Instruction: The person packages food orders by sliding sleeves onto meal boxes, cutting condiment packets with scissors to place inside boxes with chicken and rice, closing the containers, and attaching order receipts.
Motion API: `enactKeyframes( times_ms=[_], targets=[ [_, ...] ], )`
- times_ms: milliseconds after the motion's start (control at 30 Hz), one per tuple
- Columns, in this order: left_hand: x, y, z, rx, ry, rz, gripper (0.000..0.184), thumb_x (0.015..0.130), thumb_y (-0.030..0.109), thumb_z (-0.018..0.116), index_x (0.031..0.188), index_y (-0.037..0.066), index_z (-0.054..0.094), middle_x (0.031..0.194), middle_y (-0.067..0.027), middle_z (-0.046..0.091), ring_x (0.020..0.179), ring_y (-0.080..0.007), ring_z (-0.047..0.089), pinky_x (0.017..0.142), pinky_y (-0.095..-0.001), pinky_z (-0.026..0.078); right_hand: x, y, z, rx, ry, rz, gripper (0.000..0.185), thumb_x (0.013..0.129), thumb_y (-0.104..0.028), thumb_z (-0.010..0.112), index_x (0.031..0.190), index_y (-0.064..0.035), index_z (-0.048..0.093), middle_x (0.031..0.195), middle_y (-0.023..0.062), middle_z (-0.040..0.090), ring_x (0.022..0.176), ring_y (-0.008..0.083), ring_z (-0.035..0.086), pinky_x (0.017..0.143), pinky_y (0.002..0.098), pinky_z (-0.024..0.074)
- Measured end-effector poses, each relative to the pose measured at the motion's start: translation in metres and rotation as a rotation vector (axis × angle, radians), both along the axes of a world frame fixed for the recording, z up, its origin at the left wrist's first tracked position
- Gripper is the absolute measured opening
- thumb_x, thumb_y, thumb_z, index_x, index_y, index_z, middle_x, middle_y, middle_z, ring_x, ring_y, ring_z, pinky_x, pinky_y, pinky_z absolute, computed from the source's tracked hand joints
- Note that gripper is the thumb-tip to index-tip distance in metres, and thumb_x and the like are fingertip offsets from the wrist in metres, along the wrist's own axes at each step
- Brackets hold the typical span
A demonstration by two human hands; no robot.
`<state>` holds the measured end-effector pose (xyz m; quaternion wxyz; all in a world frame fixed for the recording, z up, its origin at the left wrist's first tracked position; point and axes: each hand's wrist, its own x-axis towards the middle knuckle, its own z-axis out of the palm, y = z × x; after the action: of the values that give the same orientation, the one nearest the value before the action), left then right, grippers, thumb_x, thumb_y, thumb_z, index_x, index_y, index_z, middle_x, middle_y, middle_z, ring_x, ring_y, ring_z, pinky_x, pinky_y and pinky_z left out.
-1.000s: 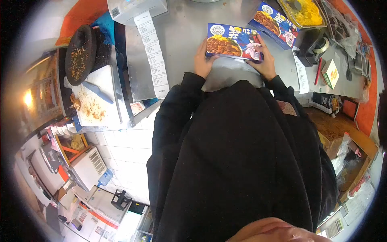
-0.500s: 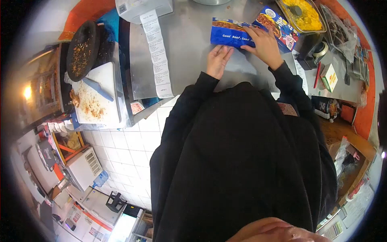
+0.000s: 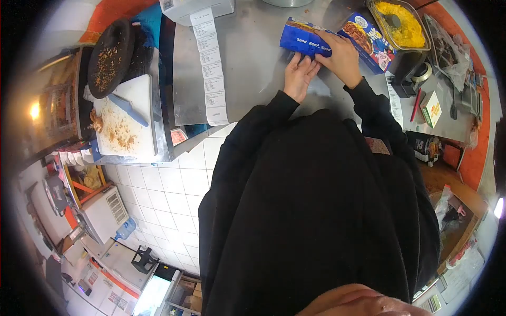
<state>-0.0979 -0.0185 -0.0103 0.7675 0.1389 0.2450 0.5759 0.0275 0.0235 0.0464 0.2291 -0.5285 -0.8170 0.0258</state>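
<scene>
A blue food box (image 3: 301, 43) printed "Good Beef, Good" is between my hands, tilted above the steel counter (image 3: 253, 68). My right hand (image 3: 340, 59) grips its right end, fingers over the top and thumb at the front lower edge. My left hand (image 3: 301, 78) holds the lower front edge with its fingertips, the thumb close to them. Part of the box's right side is hidden under my right hand. Just to the right lies a second blue box (image 3: 366, 45) with food pictures, flat on the counter.
A long printed receipt (image 3: 210, 68) hangs from a white printer (image 3: 197, 10). At the back right is a tray of yellow food (image 3: 406, 29); nearby are a tape dispenser (image 3: 408, 79) and red pen (image 3: 416, 105). A knife (image 3: 128, 109) lies on a cutting board (image 3: 142, 142), left.
My left hand has moved right along the box's lower edge, closer to my right hand. The box has tilted slightly, its right end lower. The view has shifted a little.
</scene>
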Motion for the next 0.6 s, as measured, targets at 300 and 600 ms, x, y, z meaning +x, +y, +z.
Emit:
enactKeyframes(
  times_ms=[300,600],
  targets=[
    [0.007,0.002,-0.001,-0.022,0.013,0.026,0.034,0.086,0.006,0.045,0.118,0.005,0.036,0.108,-0.0069,0.049,0.099,-0.0179,0.05,0.088,-0.0356,0.041,-0.001,-0.002,-0.006,0.057,-0.095,0.058,0.058,0.063,-0.019,0.063,0.119,-0.0147,0.046,0.108,0.0079,0.054,0.094,0.0245,0.054,0.079,0.0345,0.0428],
    [0.007,0.005,0.004,-0.024,0.042,0.013,0.03,0.085,0.008,0.048,0.114,0.006,0.041,0.099,-0.0048,0.052,0.094,-0.0155,0.052,0.084,-0.0328,0.043,0.003,0.01,-0.012,0.185,-0.273,0.165,0.058,0.061,-0.021,0.063,0.112,-0.0021,0.045,0.105,0.0126,0.054,0.091,0.025,0.056,0.073,0.036,0.0462]
  ],
)
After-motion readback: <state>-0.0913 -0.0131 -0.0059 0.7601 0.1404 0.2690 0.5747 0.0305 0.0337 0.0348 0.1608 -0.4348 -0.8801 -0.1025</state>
